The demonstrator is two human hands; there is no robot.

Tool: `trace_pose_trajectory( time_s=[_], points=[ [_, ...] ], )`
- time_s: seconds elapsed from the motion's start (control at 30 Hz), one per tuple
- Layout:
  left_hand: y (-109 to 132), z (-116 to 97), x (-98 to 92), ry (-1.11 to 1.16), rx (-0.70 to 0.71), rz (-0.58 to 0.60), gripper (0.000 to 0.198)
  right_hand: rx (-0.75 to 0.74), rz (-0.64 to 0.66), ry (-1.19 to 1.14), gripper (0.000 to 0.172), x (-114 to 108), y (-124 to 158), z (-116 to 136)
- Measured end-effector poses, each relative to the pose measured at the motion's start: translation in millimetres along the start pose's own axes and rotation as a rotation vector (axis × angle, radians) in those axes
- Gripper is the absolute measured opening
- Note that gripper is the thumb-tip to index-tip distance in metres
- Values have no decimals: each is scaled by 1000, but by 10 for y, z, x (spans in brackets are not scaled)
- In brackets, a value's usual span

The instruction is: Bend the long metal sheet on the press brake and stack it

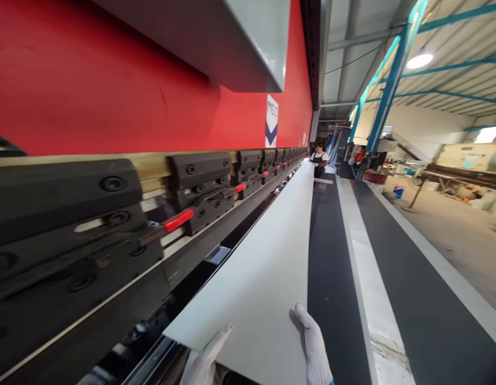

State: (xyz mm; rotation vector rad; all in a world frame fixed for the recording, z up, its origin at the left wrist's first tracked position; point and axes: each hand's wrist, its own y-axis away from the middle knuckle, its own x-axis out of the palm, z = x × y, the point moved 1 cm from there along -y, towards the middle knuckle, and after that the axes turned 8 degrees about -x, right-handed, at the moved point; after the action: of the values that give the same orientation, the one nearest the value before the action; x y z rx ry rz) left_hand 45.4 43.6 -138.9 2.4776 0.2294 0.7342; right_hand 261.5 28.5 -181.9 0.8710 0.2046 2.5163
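Note:
A long pale sheet metal panel (pixel 264 256) runs away from me along the bed of a press brake. My left hand (pixel 208 355), in a white glove, grips its near left end, with the thumb lying on top and the other fingers hidden below. On the right edge, my gloved right hand (pixel 312 337) also holds the panel, thumb above and fingers out of sight under it. The panel lies beside the row of black tool clamps (pixel 210 187), below the red machine beam (pixel 152 107).
Red clamp levers (pixel 178 220) stick out along the machine. At the panel's far end stands another person (pixel 320 156). Dark tables with light strips (pixel 358 240) stretch along my right. Beyond them are a blue steel column (pixel 396 69) and cluttered floor.

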Motion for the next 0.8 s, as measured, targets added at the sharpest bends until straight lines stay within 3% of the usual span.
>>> trace_pose_trajectory(
  time_s=[0.1,0.37,0.47,0.57,0.7,0.8],
  points=[
    [-31,125,-24,57,16,18,63,189,-30,-85,64,31,124,22],
    [82,314,-14,198,-4,173,69,115,-106,31,89,68,251,208],
    [-13,263,-84,235,-51,114,53,36,-169,149,89,204,251,218],
    [-125,208,-120,242,-89,13,40,-38,-152,214,80,287,232,174],
    [-184,230,-101,239,-64,28,25,-16,-66,87,81,235,279,71],
    [-231,272,-194,197,-80,19,31,-49,-20,6,74,194,297,-62]
  ],
)
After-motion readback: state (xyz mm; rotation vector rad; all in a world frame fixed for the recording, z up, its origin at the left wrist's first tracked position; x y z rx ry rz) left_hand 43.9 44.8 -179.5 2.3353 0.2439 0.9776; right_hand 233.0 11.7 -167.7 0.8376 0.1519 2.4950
